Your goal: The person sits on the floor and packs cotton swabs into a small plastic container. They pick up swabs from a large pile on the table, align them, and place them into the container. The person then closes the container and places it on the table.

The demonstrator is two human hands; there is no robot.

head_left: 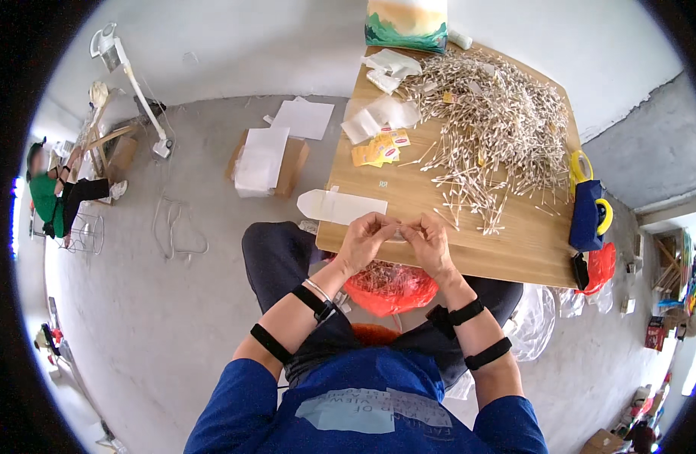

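Observation:
My left hand (pixel 365 238) and my right hand (pixel 429 240) meet fingertip to fingertip at the near edge of a wooden table (pixel 507 253). Between them they pinch a small clear packet (pixel 397 233) that seems to hold cotton swabs; its contents are mostly hidden by my fingers. A large heap of loose cotton swabs (pixel 492 121) covers the far right part of the table. Small yellow and red labels (pixel 379 147) and empty clear bags (pixel 382 115) lie left of the heap. A flat white bag (pixel 340 206) rests at the table's left edge.
An orange plastic bag (pixel 389 287) of swabs sits in my lap. A tissue box (pixel 406 24) stands at the table's far end. Blue tape dispensers with yellow rolls (pixel 590 204) hang off the right side. A cardboard box (pixel 268 160) and papers lie on the floor; a person in green (pixel 49 193) sits far left.

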